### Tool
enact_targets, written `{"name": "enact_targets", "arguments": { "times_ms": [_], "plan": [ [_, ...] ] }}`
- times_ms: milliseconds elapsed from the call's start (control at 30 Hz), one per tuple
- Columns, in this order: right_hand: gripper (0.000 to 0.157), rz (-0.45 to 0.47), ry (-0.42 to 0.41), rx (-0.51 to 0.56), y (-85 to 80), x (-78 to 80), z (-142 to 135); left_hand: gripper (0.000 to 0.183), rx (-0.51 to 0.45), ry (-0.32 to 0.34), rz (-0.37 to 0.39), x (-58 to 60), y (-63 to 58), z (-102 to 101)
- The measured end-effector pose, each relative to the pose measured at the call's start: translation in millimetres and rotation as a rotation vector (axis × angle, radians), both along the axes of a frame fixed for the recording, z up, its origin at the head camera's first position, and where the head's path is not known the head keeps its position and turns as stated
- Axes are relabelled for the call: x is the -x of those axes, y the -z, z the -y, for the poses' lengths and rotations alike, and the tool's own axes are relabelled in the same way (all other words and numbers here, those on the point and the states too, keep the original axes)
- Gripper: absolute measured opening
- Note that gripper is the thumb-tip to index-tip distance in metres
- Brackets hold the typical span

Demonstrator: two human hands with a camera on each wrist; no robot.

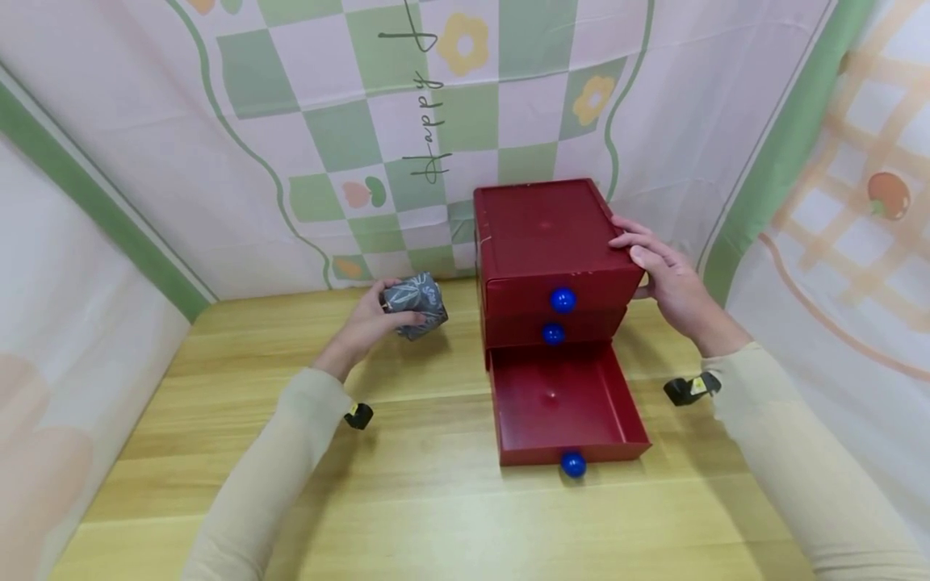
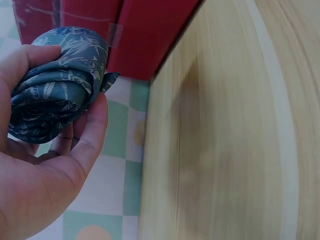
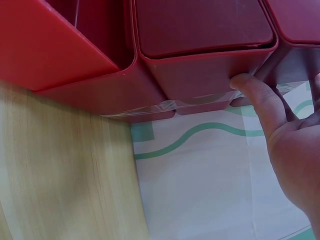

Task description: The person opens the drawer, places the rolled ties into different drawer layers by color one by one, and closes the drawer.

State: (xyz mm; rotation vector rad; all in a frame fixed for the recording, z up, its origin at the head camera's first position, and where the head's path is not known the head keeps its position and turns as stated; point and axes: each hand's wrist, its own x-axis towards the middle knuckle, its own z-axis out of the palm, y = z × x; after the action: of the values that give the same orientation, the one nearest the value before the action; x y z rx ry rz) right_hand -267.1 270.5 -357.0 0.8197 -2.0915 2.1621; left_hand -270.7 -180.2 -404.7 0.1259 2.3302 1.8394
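Observation:
My left hand (image 1: 370, 319) holds a rolled-up cloth (image 1: 424, 305), dark grey-blue with a pale leaf pattern, to the left of a red drawer cabinet (image 1: 545, 230). Seen from the left wrist, the cloth (image 2: 65, 82) is wound in layers with a pointed end sticking out, thumb and fingers around it. My right hand (image 1: 676, 286) rests on the cabinet's upper right edge, fingers over the top. Its thumb (image 3: 255, 92) presses against the cabinet's side in the right wrist view. The bottom drawer (image 1: 552, 403) is pulled far out; the two drawers above are in.
Blue round knobs (image 1: 563, 300) sit on the drawer fronts. Clear tape (image 3: 167, 106) runs along the cabinet's side. The cabinet stands on a wood-grain table (image 1: 421, 500), near a patterned curtain (image 1: 407, 121) at the back. Black wrist cameras (image 1: 690, 389) hang by both sleeves.

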Motion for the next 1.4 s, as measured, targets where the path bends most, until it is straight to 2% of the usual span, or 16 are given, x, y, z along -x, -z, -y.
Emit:
{"name": "enact_targets", "arguments": {
  "times_ms": [167,433,733,1100,1400],
  "plan": [
    [0.032,0.002,0.0,-0.005,-0.6,0.0,-1,0.08,-0.003,0.011,0.014,-8.3,-5.0,-5],
    [0.032,0.007,0.007,-0.014,-0.2,-0.8,-2,0.074,-0.137,0.111,0.038,-29.3,-14.1,-19],
    [0.033,0.016,0.008,-0.012,0.9,-1.7,-2,0.071,-0.121,0.157,-0.008,-43.8,-21.8,-29],
    [0.032,0.017,-0.002,0.003,1.2,-1.3,-1,0.07,-0.132,0.221,-0.031,-53.7,-22.9,-34],
    [0.032,0.021,0.003,0.001,0.7,-0.1,-1,0.065,-0.144,0.286,-0.085,-62.9,-32.2,-41]
  ]
}}
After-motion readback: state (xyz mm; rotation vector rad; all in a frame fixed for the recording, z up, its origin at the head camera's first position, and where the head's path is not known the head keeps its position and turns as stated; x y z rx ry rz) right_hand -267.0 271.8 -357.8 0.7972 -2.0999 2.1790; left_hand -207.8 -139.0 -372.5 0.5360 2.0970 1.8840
